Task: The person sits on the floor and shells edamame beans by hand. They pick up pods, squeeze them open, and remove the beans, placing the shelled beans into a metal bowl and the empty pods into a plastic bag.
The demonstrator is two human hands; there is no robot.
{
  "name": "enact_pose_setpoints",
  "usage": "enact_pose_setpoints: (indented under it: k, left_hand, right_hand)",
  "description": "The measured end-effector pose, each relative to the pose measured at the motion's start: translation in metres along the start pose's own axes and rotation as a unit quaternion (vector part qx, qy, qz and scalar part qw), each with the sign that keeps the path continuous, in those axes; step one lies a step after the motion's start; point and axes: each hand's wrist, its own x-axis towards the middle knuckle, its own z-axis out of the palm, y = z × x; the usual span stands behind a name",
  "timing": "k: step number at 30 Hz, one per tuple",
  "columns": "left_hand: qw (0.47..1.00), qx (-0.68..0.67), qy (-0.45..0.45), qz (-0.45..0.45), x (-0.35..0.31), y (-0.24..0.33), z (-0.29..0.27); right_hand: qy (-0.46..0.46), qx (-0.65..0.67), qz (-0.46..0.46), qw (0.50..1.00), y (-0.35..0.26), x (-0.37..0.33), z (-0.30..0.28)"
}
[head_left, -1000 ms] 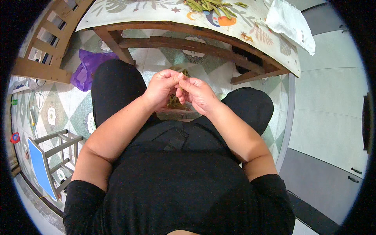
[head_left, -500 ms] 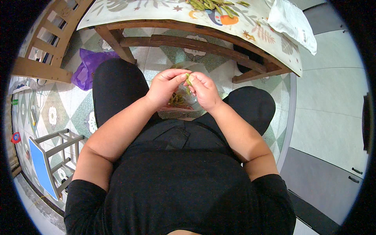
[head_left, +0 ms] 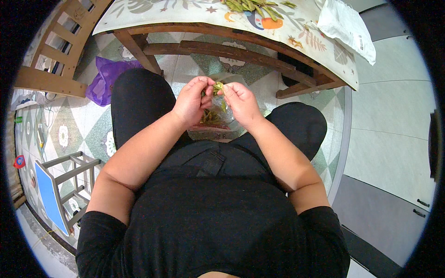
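My left hand [head_left: 191, 103] and my right hand [head_left: 243, 104] meet between my knees, fingertips pinched on a green bean pod [head_left: 218, 87]. The pod stretches between the two hands and looks partly split; its inside is too small to make out. Another bit of green shows by the curled fingers of my left hand. Just below both hands, a clear plastic bag [head_left: 235, 124] holds several yellowish-green pods or husks [head_left: 211, 118]. My wrists hide part of the bag.
Ahead stands a wooden table with a patterned cloth [head_left: 185, 14], bearing a pile of green pods [head_left: 252, 6] and a white plastic bag [head_left: 347, 28]. A purple bag [head_left: 104, 83] lies by my left knee. A blue-topped stool [head_left: 52, 197] rests sideways at left; grey-white cabinets [head_left: 387, 106] line the right.
My hands have drawn slightly apart, and the pod between them looks more opened out. My left fingers have lifted a little and curled.
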Motion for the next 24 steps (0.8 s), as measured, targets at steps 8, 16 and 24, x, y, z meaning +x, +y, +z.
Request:
enact_pose_setpoints:
  k: [8, 16, 24]
  left_hand:
    - [0.997, 0.045, 0.052, -0.02, 0.004, -0.005, -0.002]
    - [0.992, 0.117, -0.054, 0.006, -0.001, -0.015, 0.006]
    - [0.995, 0.102, 0.005, -0.011, 0.006, -0.011, -0.015]
  right_hand:
    - [-0.021, 0.26, 0.183, 0.948, -0.014, -0.001, -0.007]
    - [-0.028, 0.333, 0.267, 0.904, -0.006, -0.003, -0.008]
    - [-0.061, 0.225, 0.207, 0.95, -0.012, -0.001, -0.006]
